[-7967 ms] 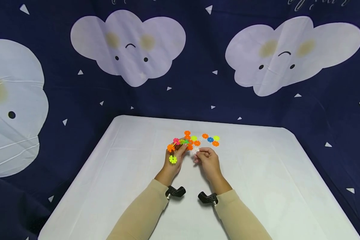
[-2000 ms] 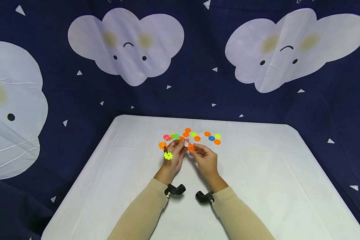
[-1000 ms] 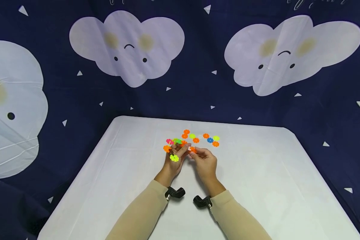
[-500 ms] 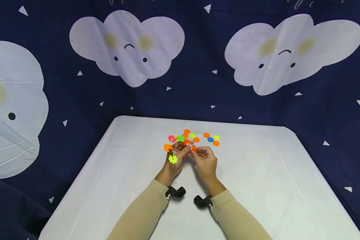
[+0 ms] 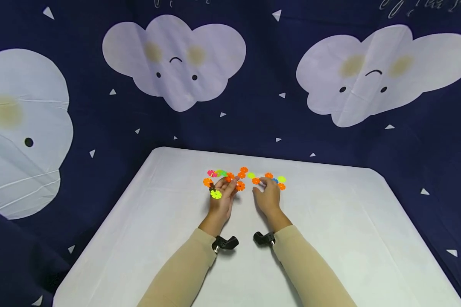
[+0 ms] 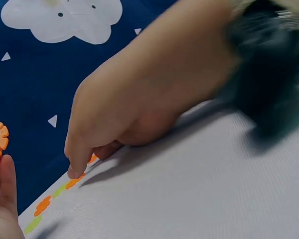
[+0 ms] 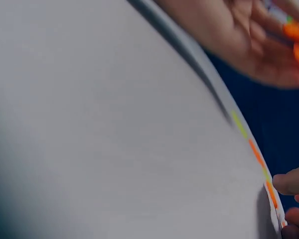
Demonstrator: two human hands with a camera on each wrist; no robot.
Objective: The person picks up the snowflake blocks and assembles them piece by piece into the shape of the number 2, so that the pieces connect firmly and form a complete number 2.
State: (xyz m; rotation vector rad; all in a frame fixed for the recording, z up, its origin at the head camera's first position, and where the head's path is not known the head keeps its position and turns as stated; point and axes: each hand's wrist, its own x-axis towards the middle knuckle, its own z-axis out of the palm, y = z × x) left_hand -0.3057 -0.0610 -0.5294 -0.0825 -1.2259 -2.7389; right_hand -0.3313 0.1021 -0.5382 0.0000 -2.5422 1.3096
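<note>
My left hand (image 5: 222, 204) holds a curved chain of joined plastic snowflake discs in its fingertips. The chain runs from a yellow disc (image 5: 216, 194) past a brown one to an orange disc (image 5: 208, 182), then pink (image 5: 211, 173) and green discs. Toward its right end sit orange discs, the last one (image 5: 240, 186) standing out beside the left fingertips. My right hand (image 5: 270, 199) is over the table with thumb and forefinger apart, its fingertips by loose discs; its fingers partly cover a blue disc (image 5: 275, 181). In the left wrist view, the right hand (image 6: 124, 109) points down at the discs.
Several loose snowflake discs lie toward the back of the white table (image 5: 330, 238): orange (image 5: 244, 169), yellow-green (image 5: 251, 175), another orange (image 5: 255, 181), and an orange one (image 5: 281, 186) right of the right hand. A dark blue cloud-print cloth (image 5: 261, 119) hangs behind.
My right hand has let go of the orange disc at the chain's end and moved right to the loose discs. Eight seconds ago it pinched a white disc. The left hand keeps the chain.
</note>
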